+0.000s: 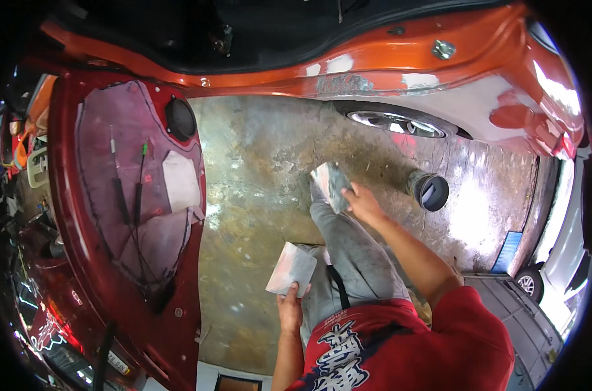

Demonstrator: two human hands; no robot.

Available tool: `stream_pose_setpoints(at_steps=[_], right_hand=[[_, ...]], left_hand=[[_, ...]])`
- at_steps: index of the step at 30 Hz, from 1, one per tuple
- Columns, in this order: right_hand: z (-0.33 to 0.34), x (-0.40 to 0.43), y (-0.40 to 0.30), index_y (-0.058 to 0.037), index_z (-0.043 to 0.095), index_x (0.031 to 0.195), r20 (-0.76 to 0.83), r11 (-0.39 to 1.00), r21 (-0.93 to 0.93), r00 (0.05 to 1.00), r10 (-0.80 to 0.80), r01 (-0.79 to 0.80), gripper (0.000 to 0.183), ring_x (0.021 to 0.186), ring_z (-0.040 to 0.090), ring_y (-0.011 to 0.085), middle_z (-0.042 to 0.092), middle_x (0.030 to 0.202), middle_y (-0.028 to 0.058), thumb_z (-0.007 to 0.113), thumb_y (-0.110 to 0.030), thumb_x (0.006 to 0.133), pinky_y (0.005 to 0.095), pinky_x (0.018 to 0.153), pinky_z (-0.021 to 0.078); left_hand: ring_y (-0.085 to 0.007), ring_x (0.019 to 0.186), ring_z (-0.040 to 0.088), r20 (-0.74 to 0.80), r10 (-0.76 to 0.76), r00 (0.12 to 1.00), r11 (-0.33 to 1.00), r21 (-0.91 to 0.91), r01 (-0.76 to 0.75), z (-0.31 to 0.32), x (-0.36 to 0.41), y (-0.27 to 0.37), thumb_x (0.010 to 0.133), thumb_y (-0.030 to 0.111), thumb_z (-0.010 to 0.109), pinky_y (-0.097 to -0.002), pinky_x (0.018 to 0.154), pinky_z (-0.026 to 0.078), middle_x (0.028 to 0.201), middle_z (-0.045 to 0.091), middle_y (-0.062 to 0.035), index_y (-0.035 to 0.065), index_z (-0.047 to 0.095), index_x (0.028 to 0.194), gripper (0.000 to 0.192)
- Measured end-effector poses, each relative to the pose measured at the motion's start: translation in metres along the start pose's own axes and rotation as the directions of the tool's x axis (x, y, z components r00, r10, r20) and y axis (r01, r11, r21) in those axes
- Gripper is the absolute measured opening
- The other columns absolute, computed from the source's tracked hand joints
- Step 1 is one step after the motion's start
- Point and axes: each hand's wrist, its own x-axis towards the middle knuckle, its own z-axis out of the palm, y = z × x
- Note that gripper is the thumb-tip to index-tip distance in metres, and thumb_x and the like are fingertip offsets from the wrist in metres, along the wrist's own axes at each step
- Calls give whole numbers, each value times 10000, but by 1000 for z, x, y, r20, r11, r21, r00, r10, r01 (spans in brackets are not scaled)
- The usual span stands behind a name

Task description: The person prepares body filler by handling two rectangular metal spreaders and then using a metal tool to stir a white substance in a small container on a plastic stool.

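My left hand (291, 308) grips the lower edge of a flat, folded-looking sheet (293, 269), grey with pinkish stains, held above my left leg. It looks like sandpaper, though the picture does not settle that. Farther forward and to the right, my right hand (366, 203) pinches a second sheet (331, 188), smeared pale and dark grey, over my right knee. Ahead is an orange car sill (261, 80) with white filler patches (340, 63) and a roughened bare patch (347, 84). Neither hand touches the car.
An open red car door (186, 293) with its inner panel off and cables exposed stands at my left. A wheel (398, 122) sits under the orange body. An open cylindrical container (432, 193) stands on the concrete floor (256, 161) at right. Behind it lies a grey panel (511, 303).
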Motion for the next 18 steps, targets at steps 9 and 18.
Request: stream_pose_setpoints(at_steps=[9,18], right_hand=[[45,-91,-21,-8,494,1261,88,980,-99,982,-165,173,438,1024,595,467,619,1077,302,555,-272,918,489,869,469],[12,17,-7,-72,589,1231,-107,933,-289,961,-254,214,415,1069,602,422,634,1135,253,581,-331,906,478,887,478]], left_hand=[[-255,1141,576,83,49,995,995,84,-56,-75,-54,-15,915,108,571,-402,918,529,1254,569,-134,-34,453,1332,457],[-243,1120,586,-89,94,992,991,99,-85,-134,-54,-43,872,144,655,-398,966,474,1238,591,-102,24,514,1297,464]])
